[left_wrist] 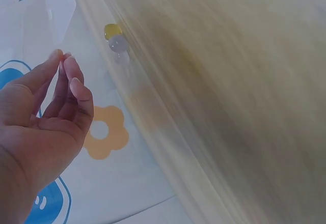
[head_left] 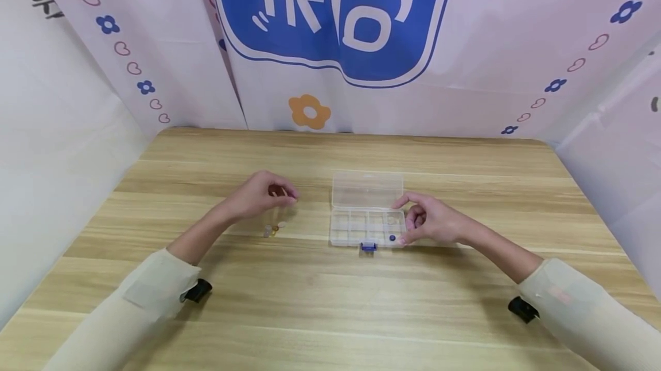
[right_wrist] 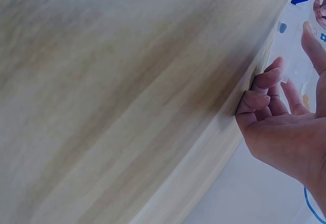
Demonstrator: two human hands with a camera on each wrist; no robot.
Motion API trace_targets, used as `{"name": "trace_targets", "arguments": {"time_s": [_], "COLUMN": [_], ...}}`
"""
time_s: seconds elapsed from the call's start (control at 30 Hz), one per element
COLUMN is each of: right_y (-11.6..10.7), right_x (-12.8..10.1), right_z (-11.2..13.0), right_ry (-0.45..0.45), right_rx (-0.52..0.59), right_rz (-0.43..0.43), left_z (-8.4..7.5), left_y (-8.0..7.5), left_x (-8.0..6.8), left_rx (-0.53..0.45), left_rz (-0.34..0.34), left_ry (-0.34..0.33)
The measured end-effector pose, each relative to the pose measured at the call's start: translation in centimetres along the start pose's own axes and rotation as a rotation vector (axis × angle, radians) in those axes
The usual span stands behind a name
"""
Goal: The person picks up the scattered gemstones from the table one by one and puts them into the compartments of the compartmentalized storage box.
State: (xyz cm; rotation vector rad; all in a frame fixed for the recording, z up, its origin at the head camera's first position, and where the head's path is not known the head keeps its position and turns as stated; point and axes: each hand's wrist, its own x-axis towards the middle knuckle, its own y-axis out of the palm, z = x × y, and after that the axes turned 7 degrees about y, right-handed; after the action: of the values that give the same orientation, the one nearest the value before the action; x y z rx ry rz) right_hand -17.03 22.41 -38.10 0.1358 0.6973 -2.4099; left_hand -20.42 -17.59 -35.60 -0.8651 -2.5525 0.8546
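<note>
Head view high, facing down over table (head_left: 310,302); wrist views close, oblique, sharing tabletop.

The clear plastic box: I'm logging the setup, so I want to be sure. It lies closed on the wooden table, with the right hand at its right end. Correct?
Not quite. The clear plastic box lies open, its lid folded back, as the head view shows. It is on the wooden table, with the right hand at its right end.

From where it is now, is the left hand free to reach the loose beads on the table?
Probably yes. The left hand hangs just above the beads, with only bare table between; the open box sits off to the side.
</note>
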Motion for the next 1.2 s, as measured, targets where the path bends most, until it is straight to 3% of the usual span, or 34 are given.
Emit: {"name": "trace_targets", "arguments": {"time_s": [1.2], "right_y": [0.0], "right_x": [-0.1], "right_z": [0.2], "right_ry": [-0.003], "right_rx": [0.0], "right_rz": [-0.002], "left_z": [-1.3], "left_y": [2.0], "left_x": [2.1], "left_rx": [-0.092], "left_rz": [0.048], "left_ry": [0.033]}}
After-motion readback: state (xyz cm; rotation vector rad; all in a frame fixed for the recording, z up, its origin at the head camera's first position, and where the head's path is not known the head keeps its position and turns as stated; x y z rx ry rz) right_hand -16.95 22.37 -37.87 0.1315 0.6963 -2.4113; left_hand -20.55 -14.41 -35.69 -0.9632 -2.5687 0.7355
